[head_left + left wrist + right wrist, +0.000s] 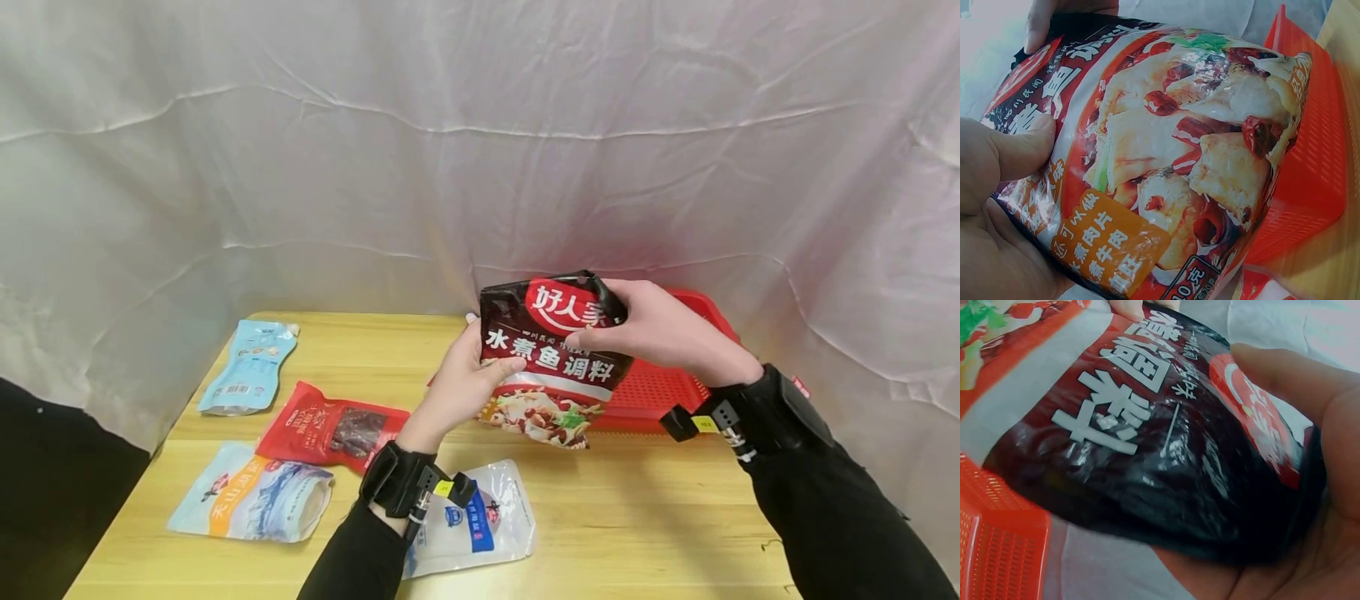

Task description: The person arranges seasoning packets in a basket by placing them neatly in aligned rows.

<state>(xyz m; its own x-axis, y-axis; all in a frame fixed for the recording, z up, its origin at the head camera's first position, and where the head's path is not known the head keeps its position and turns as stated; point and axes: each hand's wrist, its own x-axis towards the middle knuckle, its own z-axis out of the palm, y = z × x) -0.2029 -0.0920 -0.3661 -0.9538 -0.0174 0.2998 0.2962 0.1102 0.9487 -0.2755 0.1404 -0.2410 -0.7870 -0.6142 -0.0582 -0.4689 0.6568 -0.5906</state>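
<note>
Held up above the wooden table [637, 517], just in front of the red basket [660, 387]: a dark seasoning packet [551, 362] with a red logo, white lettering and a picture of a fish dish. Gripped at its left edge by the left hand [465, 383], thumb pressed flat on the printed front, the other fingers curled behind. Pinched at its top right corner by the right hand [660, 329], thumb across the front near the logo, fingers wrapped over the top edge and round the back. Packet upright, tilted slightly, lower edge clear of the table and overlapping the basket's front rim.

Lying flat on the table to the left of the basket: a light blue pouch [251, 367] farthest back, a red packet [330, 427] nearer, a pale blue-and-orange bag [251, 493] nearer still, and a white-and-blue bag [480, 521] partly under the left wrist. Behind the basket, a white sheet [450, 142] hung as a backdrop.
</note>
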